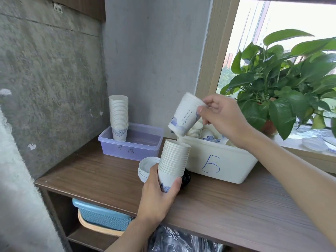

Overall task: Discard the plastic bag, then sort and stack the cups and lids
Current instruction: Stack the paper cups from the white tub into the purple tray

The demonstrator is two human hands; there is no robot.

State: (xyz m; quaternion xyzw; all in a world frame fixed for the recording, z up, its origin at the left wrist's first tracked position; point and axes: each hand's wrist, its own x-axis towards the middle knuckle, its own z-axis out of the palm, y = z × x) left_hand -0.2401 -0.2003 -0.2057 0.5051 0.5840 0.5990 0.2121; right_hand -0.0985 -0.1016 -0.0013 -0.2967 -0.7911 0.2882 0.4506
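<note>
White paper with a blue print near the base: that is the tall stack of cups [172, 160] my left hand [158, 195] grips. Fingers and thumb wrap round its lowest cup, and the stack stands upright just above the wooden counter [236, 206]. My right hand [223, 115] pinches a shorter nest of cups [185, 113] at its rim end, thumb and fingertips curled on it. The nest is tilted, its base pointing down at the open mouth of the tall stack, close above it but not inside.

Just behind sits the white bin marked B [227, 160], with more loose cups [195, 130] in it. Left of my left hand a pile of white lids [145, 166] lies on the counter. A black lid [186, 177] shows between the tall stack and the bin.

Farther back, in the corner, a clear purple tub [134, 142] holds a third stack of cups [118, 117], upright. A leafy potted plant [281, 79] stands on the window sill, with clear plastic lids [314, 144] beside it. Under the counter a blue basket [101, 215] rests on a shelf, and crumpled clear plastic [181, 239] lies lower down.
</note>
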